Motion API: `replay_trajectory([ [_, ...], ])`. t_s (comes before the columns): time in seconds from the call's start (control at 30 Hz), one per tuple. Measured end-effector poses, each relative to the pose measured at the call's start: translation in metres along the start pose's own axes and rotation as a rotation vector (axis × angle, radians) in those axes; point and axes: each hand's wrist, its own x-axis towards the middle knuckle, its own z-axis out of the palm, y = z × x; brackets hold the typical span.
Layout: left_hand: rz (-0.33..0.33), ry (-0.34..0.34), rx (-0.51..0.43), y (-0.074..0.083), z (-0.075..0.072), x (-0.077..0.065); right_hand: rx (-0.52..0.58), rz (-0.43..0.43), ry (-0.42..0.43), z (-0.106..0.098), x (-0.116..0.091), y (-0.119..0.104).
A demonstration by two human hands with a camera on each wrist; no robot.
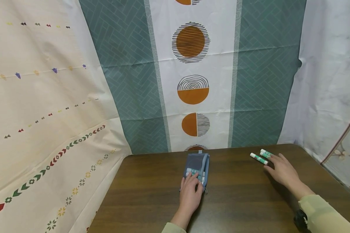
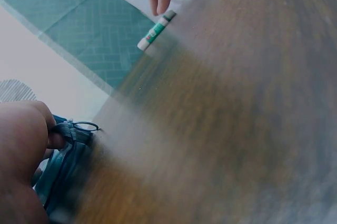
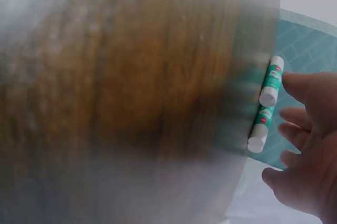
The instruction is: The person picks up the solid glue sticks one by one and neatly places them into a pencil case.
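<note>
A blue-grey zip pouch (image 1: 195, 159) lies on the brown table, white-and-green glue sticks (image 1: 194, 171) showing at its see-through front. My left hand (image 1: 189, 194) holds the pouch's near part, its fingers over the sticks; in the left wrist view the fingers bend at the pouch's edge beside the zipper pull (image 2: 86, 125). Towards the back right, two more glue sticks lie side by side, the nearer one (image 1: 259, 159) and the farther one (image 1: 265, 153). Right beside them is my right hand (image 1: 283, 171), fingers spread and relaxed, thumb near a stick's end (image 3: 268, 97).
The wooden table (image 1: 239, 200) has rounded far corners. A green-and-white patterned cloth (image 1: 125, 64) hangs behind its back edge. Cream cloth (image 1: 46, 113) hangs on the left and white cloth (image 1: 329, 81) on the right.
</note>
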Motion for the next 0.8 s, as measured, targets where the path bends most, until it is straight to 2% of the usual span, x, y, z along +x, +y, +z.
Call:
replay_trajectory([
  [0.53,-0.003,-0.002,-0.001,0.001,-0.001,0.0,0.008,0.009,-0.012,0.006,0.001,0.005],
  [0.8,0.001,-0.002,0.005,0.001,0.0,0.0,-0.003,-0.003,-0.025,0.006,0.01,0.001],
])
